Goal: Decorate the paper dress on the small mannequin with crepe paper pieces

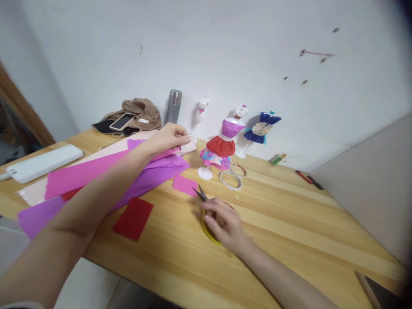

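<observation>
My left hand [172, 138] reaches over a pile of crepe-like paper sheets, thumb and fingers pinched on a small thin pale piece that I cannot make out clearly. Below lie magenta paper [86, 171] and purple paper [141, 184]. My right hand [223, 221] is closed around scissors [200, 194], their dark blades slightly apart and pointing up-left. A yellow ring [206, 231] shows under that hand, mostly covered. By the blade tips lies a small pink paper piece [185, 185]; a red paper rectangle [133, 219] rests nearer the front edge.
Doll-like stands wear a purple-and-red paper dress [222, 146] and a blue paper outfit [262, 128]; a bare white one [202, 109] stands behind. Tape rolls [230, 180], a grey thermos [174, 107], a phone [122, 122] on brown cloth [141, 112], a white device [45, 163] and a red-black cutter [309, 179] surround them.
</observation>
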Motion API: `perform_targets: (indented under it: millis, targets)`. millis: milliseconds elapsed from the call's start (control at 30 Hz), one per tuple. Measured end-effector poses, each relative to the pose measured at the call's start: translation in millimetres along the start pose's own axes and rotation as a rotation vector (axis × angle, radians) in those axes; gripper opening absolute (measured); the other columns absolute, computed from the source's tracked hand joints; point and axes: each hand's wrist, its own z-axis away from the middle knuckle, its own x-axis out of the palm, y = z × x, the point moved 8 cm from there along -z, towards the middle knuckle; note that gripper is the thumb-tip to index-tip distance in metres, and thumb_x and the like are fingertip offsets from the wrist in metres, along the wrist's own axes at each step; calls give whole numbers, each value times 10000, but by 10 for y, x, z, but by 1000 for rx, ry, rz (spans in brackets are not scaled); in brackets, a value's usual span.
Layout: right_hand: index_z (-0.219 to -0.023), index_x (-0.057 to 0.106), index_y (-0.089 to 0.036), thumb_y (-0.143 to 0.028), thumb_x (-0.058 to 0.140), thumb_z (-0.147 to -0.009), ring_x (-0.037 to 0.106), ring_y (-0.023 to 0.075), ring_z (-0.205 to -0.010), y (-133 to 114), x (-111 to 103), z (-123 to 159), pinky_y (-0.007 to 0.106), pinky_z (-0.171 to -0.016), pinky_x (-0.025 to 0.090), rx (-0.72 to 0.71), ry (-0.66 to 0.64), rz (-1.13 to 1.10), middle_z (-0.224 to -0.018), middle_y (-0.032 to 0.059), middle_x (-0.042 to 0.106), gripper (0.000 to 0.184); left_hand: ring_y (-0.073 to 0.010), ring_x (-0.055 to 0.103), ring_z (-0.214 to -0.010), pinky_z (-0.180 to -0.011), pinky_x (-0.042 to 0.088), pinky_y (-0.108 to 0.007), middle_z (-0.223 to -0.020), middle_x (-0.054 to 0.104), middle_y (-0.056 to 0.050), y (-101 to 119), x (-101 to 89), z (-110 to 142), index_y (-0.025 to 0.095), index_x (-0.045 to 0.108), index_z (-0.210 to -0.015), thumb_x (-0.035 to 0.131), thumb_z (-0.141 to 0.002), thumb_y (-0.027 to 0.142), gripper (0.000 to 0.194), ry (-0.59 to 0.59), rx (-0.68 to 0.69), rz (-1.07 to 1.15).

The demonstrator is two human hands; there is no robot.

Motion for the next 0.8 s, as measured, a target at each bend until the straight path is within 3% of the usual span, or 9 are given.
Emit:
perform_targets:
  millis: [100,200,267,367,500,600,700,800]
  targets:
    - [-1285,567,-272,-320,613,-940,637,161,-745,256,-138,-57,306,-651,534,312,215,-219,-1026,62,681,351,-62,458,-509,-490,354,-193,-607,562,13,190,351,153,131,654,-743,710,-811,294,186,-219,24,91]
    - [-1360,505,-277,-469,696,-857,649,238,-1058,352,-149,-189,380,-812,564,420,286,-406,-1351,136,605,571,-60,467,-503,-495,371,-189,-580,549,26,267,599,250,152,627,-710,706,-826,323,221,-361,52,109]
    - [-1338,510,-283,-538,743,-786,660,262,-1077,381,-75,-284,400,-820,574,478,236,-578,-1307,128,646,650,-59,469,-493,-503,382,-191,-562,536,33,277,694,282,160,610,-690,700,-841,314,234,-401,62,102]
    - [-1121,632,-267,-470,811,-725,693,203,-768,444,37,-327,342,-660,575,649,170,-787,-978,51,746,480,-56,462,-475,-508,380,-200,-545,521,36,287,730,295,158,593,-655,678,-866,242,243,-385,67,85]
    - [-794,678,-223,-374,847,-674,584,132,-526,526,30,-307,274,-505,499,793,179,-790,-679,-9,690,256,-63,453,-461,-490,335,-216,-511,512,27,336,655,297,134,593,-623,637,-872,121,253,-330,68,51]
    - [-864,701,-240,-390,816,-712,624,154,-579,572,-1,-296,286,-523,509,794,192,-736,-755,6,724,243,-68,469,-481,-517,339,-232,-517,514,24,371,499,259,130,571,-604,620,-853,60,264,-254,89,-49]
    - [-993,716,-258,-393,750,-795,702,209,-787,555,-3,-311,359,-705,574,661,103,-553,-940,36,760,242,-80,473,-522,-579,349,-260,-528,517,14,351,241,157,127,572,-602,616,-841,56,253,-132,152,-321]
    - [-1014,730,-241,-326,689,-855,711,251,-900,441,99,-310,410,-797,573,410,-128,-212,-984,70,761,185,-171,612,-760,-721,404,-307,-728,670,-85,197,-175,26,101,659,-683,606,-835,93,161,121,133,-684]
